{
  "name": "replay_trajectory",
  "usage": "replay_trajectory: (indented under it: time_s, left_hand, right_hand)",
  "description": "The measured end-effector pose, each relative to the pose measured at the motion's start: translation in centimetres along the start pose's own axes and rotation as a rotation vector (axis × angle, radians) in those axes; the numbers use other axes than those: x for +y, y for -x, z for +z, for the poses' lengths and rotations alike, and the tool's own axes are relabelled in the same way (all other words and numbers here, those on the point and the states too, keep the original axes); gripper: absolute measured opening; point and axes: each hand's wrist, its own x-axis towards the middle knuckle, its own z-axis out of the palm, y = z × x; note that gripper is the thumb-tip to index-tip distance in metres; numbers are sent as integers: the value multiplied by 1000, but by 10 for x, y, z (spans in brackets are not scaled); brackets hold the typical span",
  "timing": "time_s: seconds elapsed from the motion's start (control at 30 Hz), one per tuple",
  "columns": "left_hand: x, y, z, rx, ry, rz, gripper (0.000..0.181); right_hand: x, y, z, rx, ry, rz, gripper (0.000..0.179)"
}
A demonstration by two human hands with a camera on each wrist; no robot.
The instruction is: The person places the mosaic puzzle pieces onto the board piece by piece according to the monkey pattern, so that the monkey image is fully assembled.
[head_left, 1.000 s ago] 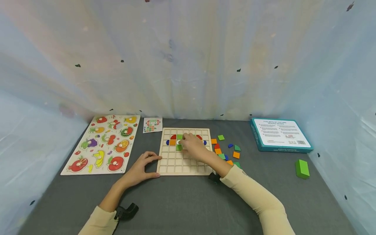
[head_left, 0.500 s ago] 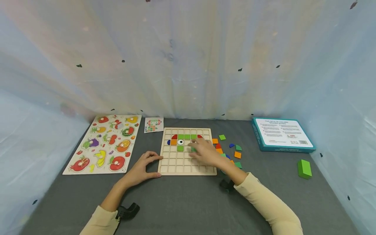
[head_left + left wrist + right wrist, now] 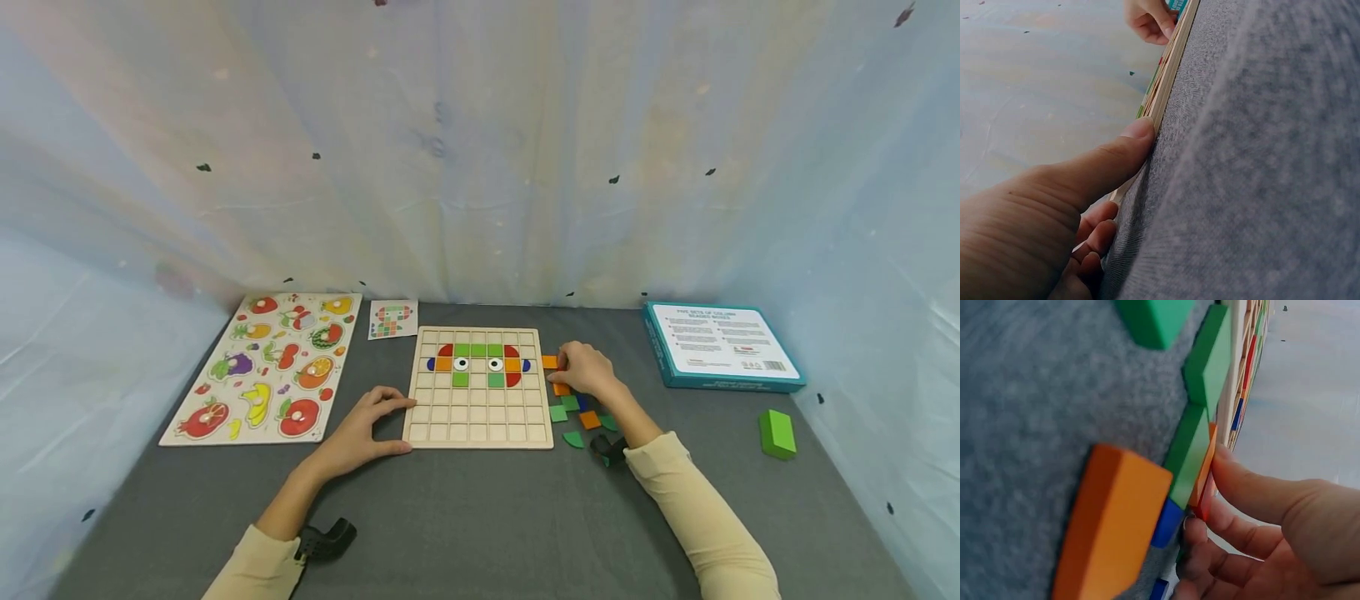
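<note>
My left hand (image 3: 366, 425) rests at the left edge of the square wooden grid board (image 3: 480, 417), its thumb (image 3: 1138, 130) against the near corner. Right of the board, my right hand (image 3: 588, 367) is down among loose coloured blocks. Thumb and fingers there pinch a small red block (image 3: 1205, 503), which the hand covers in the head view. An orange block (image 3: 1205, 464) lies right beside it. Green, red, orange and blue pieces fill the board's upper rows, with two white eye pieces (image 3: 461, 364) among them.
A patterned card (image 3: 393, 319) lies behind the board's left corner. Farther left is a fruit puzzle board (image 3: 262, 367). A teal box (image 3: 723, 346) and a green block (image 3: 777, 433) sit to the right. Several loose blocks, including an orange one (image 3: 590, 420), lie beside the board.
My right hand has moved right, off the board to the loose blocks, uncovering the right-hand eye piece and its neighbours. My left hand has stayed at the board's edge.
</note>
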Motion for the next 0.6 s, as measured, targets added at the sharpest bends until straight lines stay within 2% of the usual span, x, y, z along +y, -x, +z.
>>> replay_trajectory:
  time_s: [0.07, 0.13, 0.27, 0.33, 0.43, 0.6]
  left_hand:
    - [0, 0, 0, -2, 1, 0, 63]
    - [-1, 0, 0, -2, 2, 1, 63]
    - [-2, 0, 2, 0, 6, 1, 63]
    - [-2, 0, 2, 3, 4, 4, 62]
    - [-3, 0, 2, 2, 5, 5, 63]
    - [-3, 0, 2, 8, 9, 9, 63]
  right_hand:
    - [0, 1, 1, 20, -25, 6, 23]
    - [-1, 2, 2, 57, -76, -24, 20]
    - [-11, 2, 5, 157, -251, -161, 4]
    - [-24, -1, 7, 167, -332, -244, 9]
    - [-49, -8, 12, 89, -390, -348, 14]
    - [-97, -25, 27, -102, -341, -509, 15]
